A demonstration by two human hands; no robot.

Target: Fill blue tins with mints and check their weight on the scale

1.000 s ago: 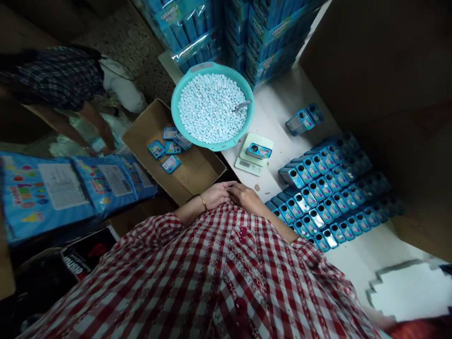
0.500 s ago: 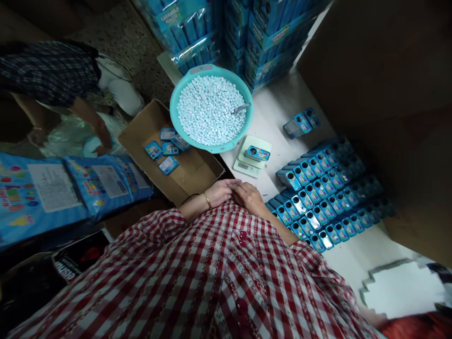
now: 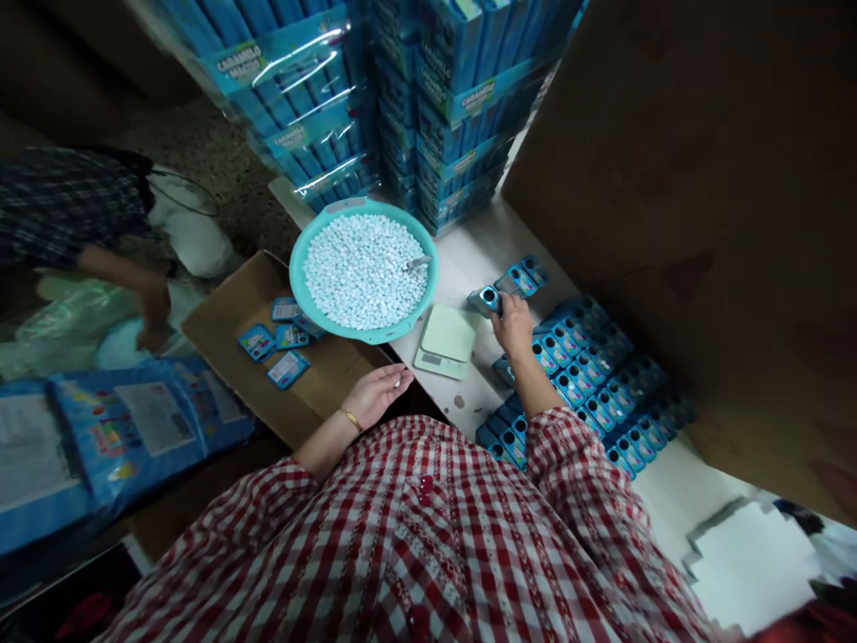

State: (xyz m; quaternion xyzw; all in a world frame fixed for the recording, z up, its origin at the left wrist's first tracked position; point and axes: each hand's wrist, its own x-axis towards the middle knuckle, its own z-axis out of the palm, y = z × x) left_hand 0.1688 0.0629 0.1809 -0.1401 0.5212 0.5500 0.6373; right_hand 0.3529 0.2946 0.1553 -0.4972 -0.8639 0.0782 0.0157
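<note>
Since the earlier frame, one tin has moved off the scale, and the two hands have separated. The right hand is closed around the tin near its top; this grip probably keeps it upright, round opening upward. It is just beside two standing tins. The left hand is half open, apparently pinching a white piece. The bowl likely sits beside the scale for short reach, its scoop resting in the sweets. Edges: the bowl overhangs the cardboard box; rows of tins limit rightward travel. Open worktop lies between bowl and tins.
</note>
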